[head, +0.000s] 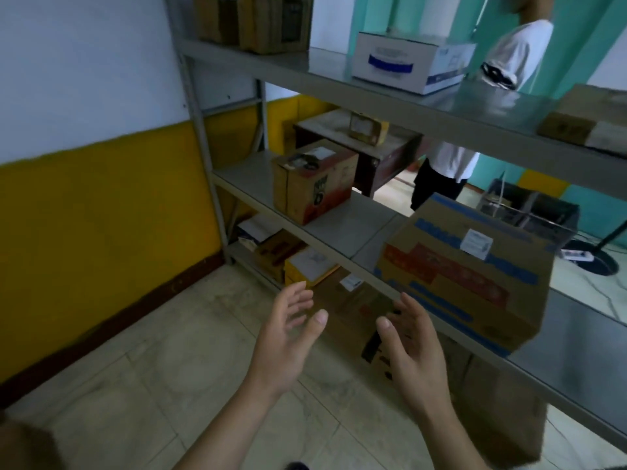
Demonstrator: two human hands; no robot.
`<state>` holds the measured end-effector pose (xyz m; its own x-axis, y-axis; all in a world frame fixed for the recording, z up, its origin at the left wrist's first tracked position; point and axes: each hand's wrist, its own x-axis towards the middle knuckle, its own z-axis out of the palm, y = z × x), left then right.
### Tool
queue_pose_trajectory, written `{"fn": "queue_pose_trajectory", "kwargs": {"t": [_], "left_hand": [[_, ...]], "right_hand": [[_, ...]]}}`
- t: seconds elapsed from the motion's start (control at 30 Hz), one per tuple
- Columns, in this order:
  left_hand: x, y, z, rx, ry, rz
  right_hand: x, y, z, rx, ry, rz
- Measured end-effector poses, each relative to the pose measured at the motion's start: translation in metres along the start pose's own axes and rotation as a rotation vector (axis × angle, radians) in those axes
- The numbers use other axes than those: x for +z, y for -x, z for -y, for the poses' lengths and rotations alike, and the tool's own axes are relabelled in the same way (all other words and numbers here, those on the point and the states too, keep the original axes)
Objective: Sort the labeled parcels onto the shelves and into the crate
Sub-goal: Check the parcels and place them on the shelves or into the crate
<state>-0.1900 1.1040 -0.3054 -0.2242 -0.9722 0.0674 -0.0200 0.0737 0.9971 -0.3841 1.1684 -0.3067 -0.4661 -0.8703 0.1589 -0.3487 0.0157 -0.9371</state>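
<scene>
The left hand [288, 337] was held palm-inward with its fingers [298, 298] straight and slightly spread, the thumb apart from them; it held and touched nothing. The right hand [412, 347] mirrored it, palm facing the left, its fingers [412, 313] loosely extended and apart, also gripping nothing. A gap lay between the two thumbs.

Just beyond and to the right of the right fingertips sat the large cardboard parcel [464, 276] with blue and red print and a white label on top, resting on the middle shelf [342, 225] with its near corner past the shelf's front edge; it was near the fingers but not touching them. Farther ahead of the left fingers, on the same shelf, stood a smaller brown carton [314, 181]. Below the fingers of both hands, parcels lay on the bottom shelf [247, 257], among them a yellow box [307, 268]. Up on the top shelf [481, 113], well above the fingers, sat a white and blue box [407, 61].
</scene>
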Motion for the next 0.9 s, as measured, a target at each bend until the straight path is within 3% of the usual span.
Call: {"fn": "queue_pose_trajectory", "kwargs": {"t": [0.57, 0.73, 0.9], "left_hand": [[-0.157, -0.208, 0.027, -0.062, -0.098, -0.275], [-0.212, -0.268, 0.049, -0.104, -0.091, -0.249], [-0.284, -0.347, 0.075, -0.137, -0.119, -0.12]], "right_hand": [[0.223, -0.203, 0.019, -0.026, -0.063, 0.262], [0.291, -0.241, 0.02, -0.009, -0.023, 0.281], [0.375, -0.275, 0.025, 0.044, 0.013, 0.176]]}}
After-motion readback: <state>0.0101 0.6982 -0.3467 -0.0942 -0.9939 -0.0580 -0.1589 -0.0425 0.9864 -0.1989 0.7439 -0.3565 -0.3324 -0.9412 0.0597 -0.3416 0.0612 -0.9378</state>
